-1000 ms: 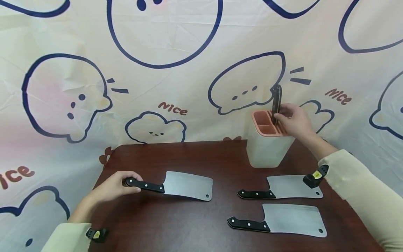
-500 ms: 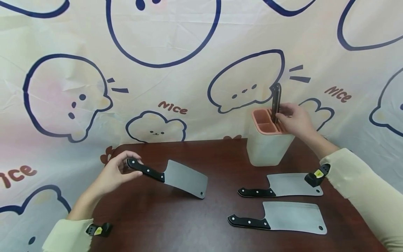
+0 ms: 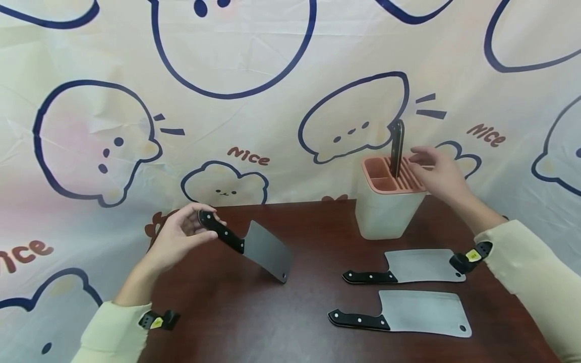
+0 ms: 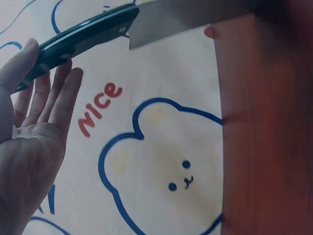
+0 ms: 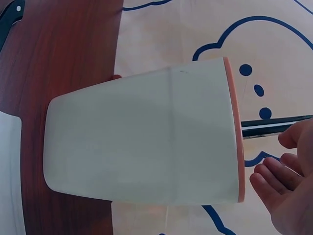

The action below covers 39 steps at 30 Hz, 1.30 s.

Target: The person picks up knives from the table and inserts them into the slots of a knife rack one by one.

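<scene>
My left hand [image 3: 177, 237] pinches the black riveted handle of a cleaver [image 3: 268, 249] between thumb and fingers. The handle is raised and the broad blade slants down to the right, its far end close to the table; I cannot tell whether it touches. In the left wrist view, the thumb lies over the handle [image 4: 78, 46] and the fingers under it. A knife [image 3: 397, 146] stands handle-up in a slot of the cream knife holder [image 3: 386, 214] with a pink top; its blade is hidden inside. My right hand [image 3: 440, 174] is just right of that handle, relaxed, holding nothing.
Two more cleavers lie flat on the brown table [image 3: 272, 322], handles to the left: a rear one [image 3: 419, 264] in front of the holder and a front one [image 3: 424, 312]. A printed cloth [image 3: 254, 121] hangs behind the table.
My left hand has lifted the cleaver's handle and shifted it right, tilting the blade steeply. My right hand has let go of the standing knife and drawn back to the right.
</scene>
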Tool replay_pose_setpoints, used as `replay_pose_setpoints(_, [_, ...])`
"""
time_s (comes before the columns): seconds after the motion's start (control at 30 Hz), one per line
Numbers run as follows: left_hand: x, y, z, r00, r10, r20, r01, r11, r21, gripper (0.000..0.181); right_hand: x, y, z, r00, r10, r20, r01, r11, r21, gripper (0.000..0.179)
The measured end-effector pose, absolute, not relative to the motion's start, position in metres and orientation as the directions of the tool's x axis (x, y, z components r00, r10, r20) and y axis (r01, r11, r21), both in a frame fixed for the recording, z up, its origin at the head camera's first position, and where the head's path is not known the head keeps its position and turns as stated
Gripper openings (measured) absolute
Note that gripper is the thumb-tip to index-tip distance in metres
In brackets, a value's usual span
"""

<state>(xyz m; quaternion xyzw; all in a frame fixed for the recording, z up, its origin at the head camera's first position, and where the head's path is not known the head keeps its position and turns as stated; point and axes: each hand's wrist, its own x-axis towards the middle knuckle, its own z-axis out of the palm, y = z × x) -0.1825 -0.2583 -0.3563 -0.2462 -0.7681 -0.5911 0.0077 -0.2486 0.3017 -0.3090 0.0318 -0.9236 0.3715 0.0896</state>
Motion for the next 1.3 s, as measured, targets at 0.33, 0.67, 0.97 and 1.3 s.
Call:
replay_pose_setpoints(0.33, [-0.189, -0.238, -0.341, -0.879, 0.338, 0.335, 0.407, 0.169, 0.897, 0.044, -0.235, 0.306, -0.304, -0.969, 0.04, 0.243, -0.138, 0.729, -0.67, 0.062])
replay_pose_setpoints(0.67, [-0.196, -0.219, -0.316, -0.863, 0.313, 0.397, 0.477, 0.246, 0.844, 0.045, -0.212, 0.296, -0.293, -0.955, -0.001, 0.296, -0.211, 0.707, -0.675, 0.057])
replay_pose_setpoints(0.97, [-0.204, -0.192, -0.295, -0.843, 0.317, 0.435, 0.523, 0.293, 0.8, 0.046, -0.203, 0.276, -0.292, -0.949, -0.11, 0.297, -0.293, 0.658, -0.694, 0.053])
replay_pose_setpoints(1.3, [-0.211, -0.159, -0.289, -0.855, 0.289, 0.431, 0.506, 0.281, 0.815, 0.047, -0.197, 0.248, -0.292, -0.937, -0.192, 0.293, -0.347, 0.618, -0.705, 0.059])
